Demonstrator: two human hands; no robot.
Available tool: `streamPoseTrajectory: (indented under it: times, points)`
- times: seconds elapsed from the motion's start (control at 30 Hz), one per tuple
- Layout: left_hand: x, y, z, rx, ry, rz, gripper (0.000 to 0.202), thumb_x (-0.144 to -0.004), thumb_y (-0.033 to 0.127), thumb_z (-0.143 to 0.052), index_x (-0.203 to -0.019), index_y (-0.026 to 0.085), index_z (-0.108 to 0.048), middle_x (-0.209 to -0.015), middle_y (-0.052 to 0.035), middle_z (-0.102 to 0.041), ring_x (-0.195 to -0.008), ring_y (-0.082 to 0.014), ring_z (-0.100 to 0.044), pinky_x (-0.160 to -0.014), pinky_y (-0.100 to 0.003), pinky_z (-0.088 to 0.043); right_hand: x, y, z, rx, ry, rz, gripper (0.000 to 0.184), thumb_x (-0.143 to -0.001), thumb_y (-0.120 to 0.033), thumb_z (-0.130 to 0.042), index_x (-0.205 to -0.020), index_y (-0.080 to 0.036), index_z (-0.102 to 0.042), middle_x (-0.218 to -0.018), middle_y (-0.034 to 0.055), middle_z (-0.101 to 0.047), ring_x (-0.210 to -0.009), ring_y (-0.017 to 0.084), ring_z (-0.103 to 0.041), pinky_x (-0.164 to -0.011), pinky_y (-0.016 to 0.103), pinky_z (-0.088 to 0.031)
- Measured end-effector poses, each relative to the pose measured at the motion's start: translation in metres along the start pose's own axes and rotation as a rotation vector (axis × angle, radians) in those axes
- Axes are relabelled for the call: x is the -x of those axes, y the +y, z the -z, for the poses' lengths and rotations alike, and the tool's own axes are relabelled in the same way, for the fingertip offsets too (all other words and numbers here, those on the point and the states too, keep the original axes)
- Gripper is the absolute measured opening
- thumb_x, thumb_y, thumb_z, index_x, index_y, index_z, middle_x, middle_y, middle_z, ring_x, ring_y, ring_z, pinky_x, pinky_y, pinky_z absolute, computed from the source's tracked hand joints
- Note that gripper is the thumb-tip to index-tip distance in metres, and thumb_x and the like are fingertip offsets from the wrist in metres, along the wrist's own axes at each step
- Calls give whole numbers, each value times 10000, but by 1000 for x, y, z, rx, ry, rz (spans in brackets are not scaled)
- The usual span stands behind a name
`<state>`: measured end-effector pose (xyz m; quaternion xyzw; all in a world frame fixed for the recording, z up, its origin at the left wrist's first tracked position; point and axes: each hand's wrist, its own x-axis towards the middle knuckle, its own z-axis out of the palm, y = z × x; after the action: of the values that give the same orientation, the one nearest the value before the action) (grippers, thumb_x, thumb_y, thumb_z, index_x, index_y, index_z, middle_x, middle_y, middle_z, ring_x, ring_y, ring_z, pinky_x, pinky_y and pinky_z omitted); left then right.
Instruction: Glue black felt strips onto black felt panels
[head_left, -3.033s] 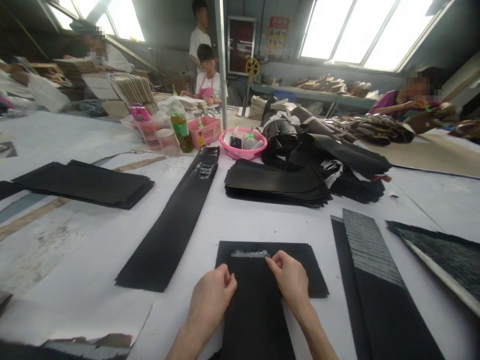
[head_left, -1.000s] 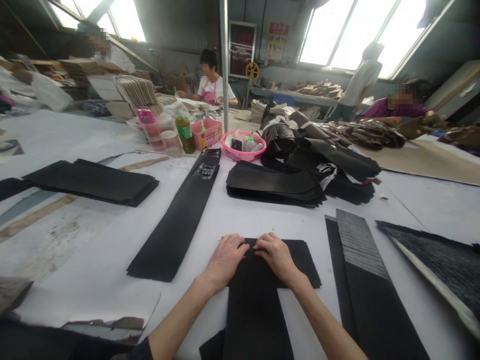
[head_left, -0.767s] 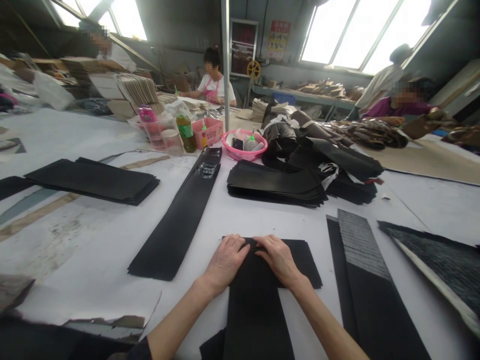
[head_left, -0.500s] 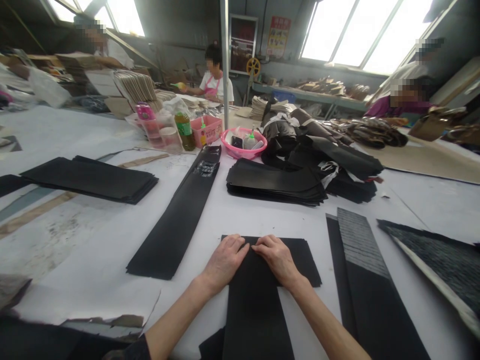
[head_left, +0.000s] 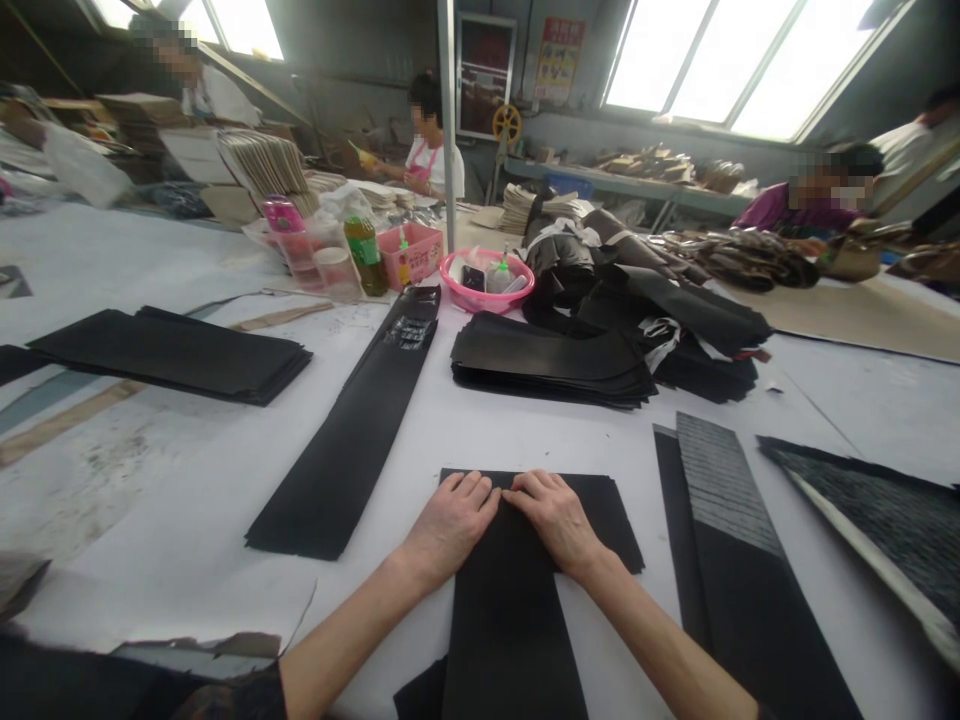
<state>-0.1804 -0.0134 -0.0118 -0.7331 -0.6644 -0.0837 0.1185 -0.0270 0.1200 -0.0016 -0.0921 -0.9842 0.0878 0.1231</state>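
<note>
A long black strip [head_left: 510, 640] of smooth, leather-like sheet runs from the near edge of the view up to my hands. Its far end lies over another black piece [head_left: 611, 525] set crosswise on the table. My left hand [head_left: 457, 515] pinches the far edge of the strip with thumb and fingers. Close beside it, my right hand [head_left: 553, 515] grips the same edge, the two thumbs almost meeting. Both hands rest low on the pieces, and the fingers hide part of the edge.
Black stacks lie left [head_left: 180, 350], ahead [head_left: 551, 360] and on a slant [head_left: 352, 430]. Right are partly grey-coated strips [head_left: 742, 530]. A pink basin [head_left: 487, 290] holding a bottle stands behind, beside heaped dark material [head_left: 675, 310]. Several people work farther back.
My hands keep their pinch at the strip's far edge with hardly any movement. The view has shifted slightly, and a person at the back right has moved farther right.
</note>
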Motion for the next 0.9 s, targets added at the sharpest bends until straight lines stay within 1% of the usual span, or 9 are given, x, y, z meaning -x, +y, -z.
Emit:
streamPoseTrajectory:
  times: [0.07,0.2,0.33,0.47,0.57,0.67,0.9]
  points:
    - [0,0,-1,-8,2,-2,305,-915,107,-435,-1206,145,-516,-1144,-110,-578,-1092,-252,-530,-928,-414,-439,0,3,1,14,-3,21,205,-926,-159,-522,-1083,-229,-633,-993,45,-620,-940,187,-535,-829,332,-428]
    - [1,0,-3,-11,-13,5,324,-910,111,-448,-1225,161,-506,-1162,-106,-569,-1112,-255,-522,-945,-420,-424,1,12,4,13,-17,46,160,-945,-176,-492,-980,-215,-643,-962,30,-624,-895,171,-545,-792,313,-431]
    - [2,1,-4,-16,-52,18,363,-908,107,-445,-1264,173,-478,-1179,-98,-552,-1132,-259,-508,-969,-423,-405,2,18,7,-1,-35,86,158,-941,-172,-500,-997,-225,-638,-973,22,-625,-898,157,-548,-796,296,-435]
    - [0,2,-4,-20,-72,16,414,-906,110,-443,-1308,211,-440,-1174,-93,-547,-1134,-260,-506,-966,-431,-401,3,18,8,7,-28,86,177,-946,-163,-480,-998,-218,-641,-971,35,-623,-891,165,-545,-794,309,-436]
    - [-1,3,-4,-43,-79,4,407,-908,113,-433,-1302,217,-445,-1183,-98,-544,-1132,-268,-507,-950,-437,-411,3,17,10,32,-45,96,174,-940,-165,-494,-1019,-217,-639,-971,38,-624,-900,176,-540,-793,319,-431]
    - [-2,5,-4,-58,-83,5,397,-903,109,-439,-1290,199,-455,-1183,-112,-547,-1127,-277,-511,-927,-441,-424,4,20,14,43,-76,102,181,-929,-160,-515,-1048,-225,-636,-970,34,-625,-896,178,-539,-780,320,-427]
    - [-2,8,-6,-92,-83,24,406,-896,112,-455,-1289,214,-457,-1201,-113,-544,-1138,-277,-509,-936,-449,-424,11,30,19,13,-77,88,213,-927,-150,-514,-1068,-251,-637,-992,29,-628,-917,171,-552,-765,304,-441]
